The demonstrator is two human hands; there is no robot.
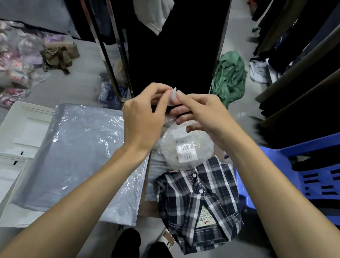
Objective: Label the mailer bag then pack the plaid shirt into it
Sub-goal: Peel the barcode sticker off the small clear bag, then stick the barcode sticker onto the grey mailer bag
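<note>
A grey plastic mailer bag (81,157) lies flat at centre left. To its right a folded navy-and-white plaid shirt (196,204) lies with its neck tag showing. Just beyond the shirt sits a clear bag holding a roll of barcode labels (186,147). Above that roll my left hand (145,113) and my right hand (204,115) meet, both pinching a small white label (173,94) between thumbs and fingertips. Most of the label is hidden by my fingers.
White flat cardboard boxes (1,173) lie left of the mailer. A blue plastic chair (308,172) stands at the right. Dark hanging clothes on racks fill the back and right. A green garment (230,76) and bagged goods (7,57) lie on the floor.
</note>
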